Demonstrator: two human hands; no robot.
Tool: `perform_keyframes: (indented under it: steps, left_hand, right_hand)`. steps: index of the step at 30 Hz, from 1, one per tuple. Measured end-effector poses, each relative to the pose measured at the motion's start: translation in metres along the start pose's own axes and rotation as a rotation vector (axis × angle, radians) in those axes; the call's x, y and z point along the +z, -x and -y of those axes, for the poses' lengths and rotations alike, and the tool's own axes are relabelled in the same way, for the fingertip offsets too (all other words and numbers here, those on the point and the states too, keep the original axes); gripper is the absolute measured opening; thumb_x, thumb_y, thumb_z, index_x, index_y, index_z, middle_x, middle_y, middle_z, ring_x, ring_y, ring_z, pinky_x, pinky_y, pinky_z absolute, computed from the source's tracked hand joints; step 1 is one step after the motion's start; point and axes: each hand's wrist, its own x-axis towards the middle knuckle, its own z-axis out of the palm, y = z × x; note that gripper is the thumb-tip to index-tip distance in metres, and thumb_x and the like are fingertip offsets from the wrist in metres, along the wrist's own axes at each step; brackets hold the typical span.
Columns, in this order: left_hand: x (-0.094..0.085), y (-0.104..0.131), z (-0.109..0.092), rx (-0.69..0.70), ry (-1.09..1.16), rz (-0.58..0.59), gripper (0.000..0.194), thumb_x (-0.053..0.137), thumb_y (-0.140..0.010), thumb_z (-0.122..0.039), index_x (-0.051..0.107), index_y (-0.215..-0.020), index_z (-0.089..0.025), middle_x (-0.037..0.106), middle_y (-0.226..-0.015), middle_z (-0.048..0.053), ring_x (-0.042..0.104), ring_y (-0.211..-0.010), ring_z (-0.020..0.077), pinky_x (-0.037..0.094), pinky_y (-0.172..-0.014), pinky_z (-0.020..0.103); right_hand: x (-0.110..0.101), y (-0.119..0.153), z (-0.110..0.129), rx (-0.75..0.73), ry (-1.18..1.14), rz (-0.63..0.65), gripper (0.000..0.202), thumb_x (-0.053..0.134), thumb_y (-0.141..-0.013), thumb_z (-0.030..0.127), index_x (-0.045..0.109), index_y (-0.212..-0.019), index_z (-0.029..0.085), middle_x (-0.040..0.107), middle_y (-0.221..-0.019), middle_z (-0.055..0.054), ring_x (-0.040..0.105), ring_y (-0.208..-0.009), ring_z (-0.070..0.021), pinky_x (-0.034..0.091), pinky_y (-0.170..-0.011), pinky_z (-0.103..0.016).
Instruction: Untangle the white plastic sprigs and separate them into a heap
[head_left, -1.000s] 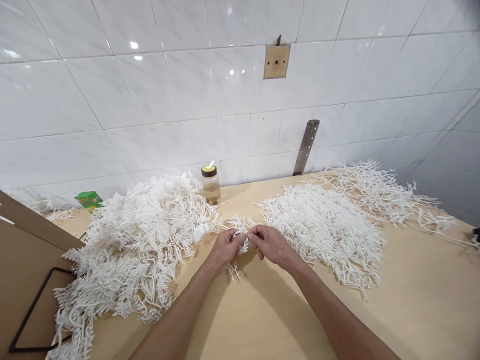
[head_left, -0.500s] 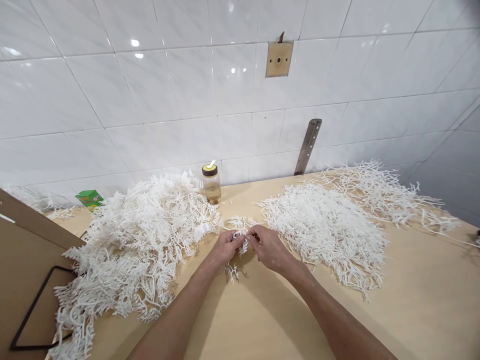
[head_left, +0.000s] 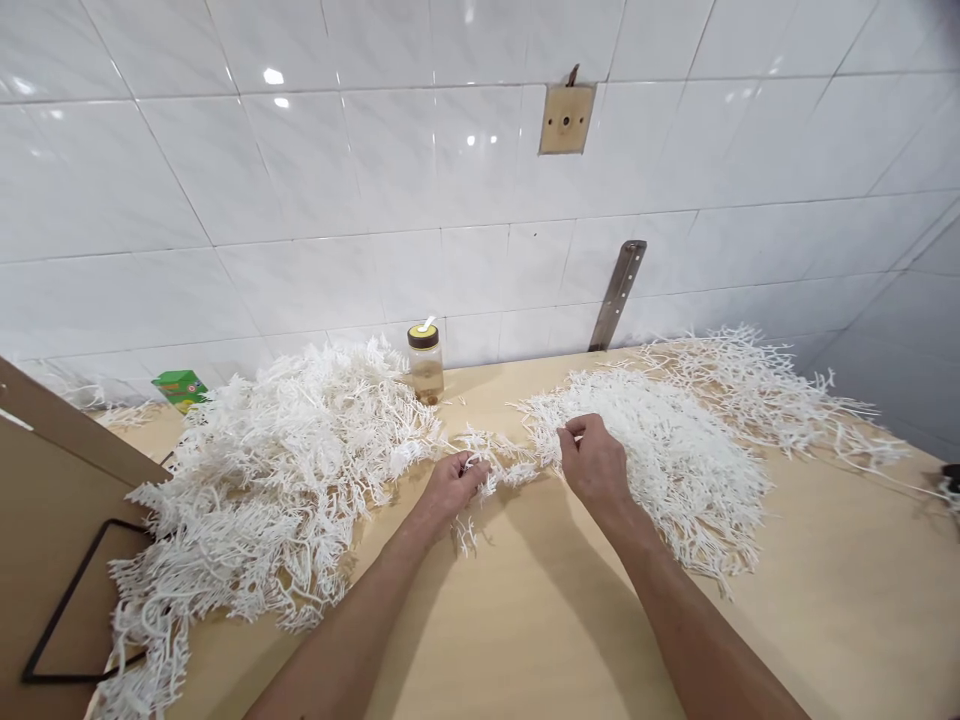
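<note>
My left hand (head_left: 451,487) is closed, thumb against the fingers, on a white branched plastic piece (head_left: 489,486) that pokes out past the fingertips. My right hand (head_left: 598,462) is over the near left edge of the right-hand pile (head_left: 667,450) of white branched pieces, thumb and fingers pinched together. What it pinches, if anything, I cannot make out. Loose white sprigs (head_left: 517,472) lie on the table between the hands, and a small sprig (head_left: 466,537) is just below my left hand. A larger, tangled white heap (head_left: 292,480) spreads to the left.
A clear jar (head_left: 426,372) with a dark-rimmed yellow lid stands behind the left heap. The green box (head_left: 180,389) is at the back left, near a brown board (head_left: 60,540) with a black wire frame. More white strands (head_left: 765,395) lie back right. A metal strip (head_left: 618,295) leans against the tiled wall.
My right hand has moved away from my left, rightward and slightly up to the right pile's edge. My left hand has stayed nearly in place. The view has shifted slightly.
</note>
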Motion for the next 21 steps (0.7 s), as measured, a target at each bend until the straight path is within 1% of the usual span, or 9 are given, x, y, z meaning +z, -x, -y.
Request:
perform_keyframes:
  steps: [2,3,4,5,8,9,11,15,21]
  left_hand:
    - [0.000,-0.001,0.001,-0.009,0.042,0.003,0.047,0.070,-0.070,-0.059,0.048,-0.067,-0.018,0.028,-0.052,-0.009,0.020,-0.046,0.0051,0.011,-0.047,0.023]
    - [0.000,-0.001,0.001,-0.014,0.058,0.006,0.047,0.071,-0.069,-0.059,0.048,-0.067,-0.017,0.028,-0.051,-0.009,0.019,-0.045,0.0049,0.010,-0.046,0.023]
    - [0.000,-0.002,0.001,-0.019,0.070,0.008,0.048,0.071,-0.069,-0.059,0.049,-0.066,-0.017,0.028,-0.051,-0.009,0.019,-0.045,0.0047,0.010,-0.046,0.023]
    - [0.000,-0.002,0.001,-0.025,0.081,0.005,0.047,0.072,-0.068,-0.059,0.049,-0.066,-0.017,0.027,-0.050,-0.009,0.019,-0.044,0.0046,0.010,-0.046,0.023]
    - [0.000,-0.002,0.001,-0.040,0.109,-0.023,0.047,0.073,-0.067,-0.057,0.049,-0.066,-0.018,0.030,-0.048,-0.009,0.021,-0.043,0.0046,0.011,-0.045,0.023]
    - [0.000,-0.002,0.001,-0.047,0.115,-0.034,0.046,0.074,-0.067,-0.057,0.049,-0.066,-0.018,0.031,-0.047,-0.009,0.022,-0.042,0.0047,0.011,-0.044,0.023]
    - [0.001,-0.002,0.001,-0.061,0.123,-0.042,0.046,0.074,-0.066,-0.056,0.048,-0.065,-0.018,0.032,-0.045,-0.009,0.023,-0.041,0.0048,0.012,-0.044,0.023]
    - [0.001,-0.002,0.001,-0.059,0.128,-0.025,0.045,0.074,-0.067,-0.054,0.048,-0.064,-0.018,0.033,-0.045,-0.009,0.024,-0.040,0.0047,0.012,-0.044,0.023]
    - [0.000,-0.002,0.000,-0.063,0.142,-0.015,0.043,0.073,-0.069,-0.052,0.047,-0.064,-0.018,0.032,-0.047,-0.009,0.022,-0.041,0.0042,0.012,-0.045,0.023]
  right_hand:
    - [-0.001,0.000,-0.001,-0.060,-0.045,-0.081,0.018,0.053,-0.085,0.030,0.059,-0.095,0.016,0.065,-0.095,-0.010,0.058,-0.065,-0.0172,0.042,-0.068,-0.032]
    - [-0.001,0.002,0.002,-0.102,-0.082,-0.089,0.020,0.054,-0.085,0.031,0.061,-0.097,0.016,0.065,-0.103,-0.012,0.058,-0.064,-0.0160,0.043,-0.068,-0.032]
    - [0.000,0.004,0.006,-0.143,-0.130,-0.061,0.021,0.053,-0.085,0.031,0.063,-0.097,0.016,0.065,-0.107,-0.013,0.058,-0.062,-0.0148,0.045,-0.068,-0.032]
    - [0.001,0.007,0.012,-0.179,-0.188,0.002,0.022,0.052,-0.086,0.032,0.065,-0.095,0.017,0.067,-0.106,-0.012,0.058,-0.061,-0.0143,0.046,-0.068,-0.032]
    - [0.006,0.020,0.032,-0.244,-0.346,0.276,0.021,0.052,-0.087,0.032,0.070,-0.089,0.021,0.073,-0.088,-0.005,0.063,-0.066,-0.0159,0.048,-0.066,-0.029]
    - [0.008,0.024,0.038,-0.253,-0.365,0.335,0.020,0.054,-0.086,0.032,0.071,-0.089,0.022,0.074,-0.086,-0.004,0.064,-0.067,-0.0161,0.048,-0.066,-0.028]
    - [0.010,0.031,0.047,-0.267,-0.372,0.397,0.019,0.056,-0.085,0.030,0.073,-0.090,0.022,0.074,-0.086,-0.003,0.064,-0.069,-0.0162,0.049,-0.067,-0.028]
    - [0.011,0.037,0.055,-0.273,-0.356,0.404,0.017,0.056,-0.084,0.025,0.073,-0.087,0.021,0.074,-0.085,-0.003,0.064,-0.069,-0.0160,0.049,-0.069,-0.029]
    - [0.013,0.036,0.053,-0.242,-0.334,0.381,0.018,0.055,-0.085,0.027,0.071,-0.087,0.021,0.073,-0.083,-0.003,0.064,-0.069,-0.0166,0.048,-0.068,-0.029]
